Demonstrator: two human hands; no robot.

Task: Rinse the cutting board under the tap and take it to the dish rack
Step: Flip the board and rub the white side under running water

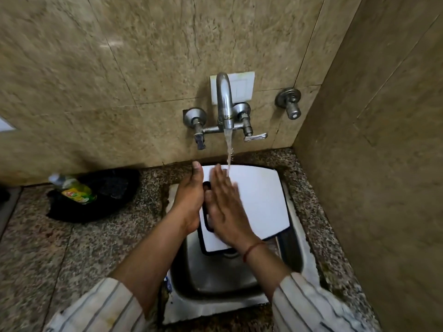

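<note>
Soap bottle [76,190]: it lies on the counter [38,238] at my far left, on a dark cloth [105,192], well apart from the sink [211,276].
Left hand [189,200]: my fingers are closed around the board's left edge, beside its dark handle hole, and hold it over the sink.
Cutting board [259,202]: white, tilted, under the tap [224,101].
Right hand [226,207]: it is flat on the board, fingers straight and together, gripping nothing.
Water [229,152]: it falls on the board's far edge, at my fingertips.
Advice: I think I should rub the whole face, turn the board for its back, and keep my left hand firm, because a wet board slips.
Dish rack: not in view.
</note>
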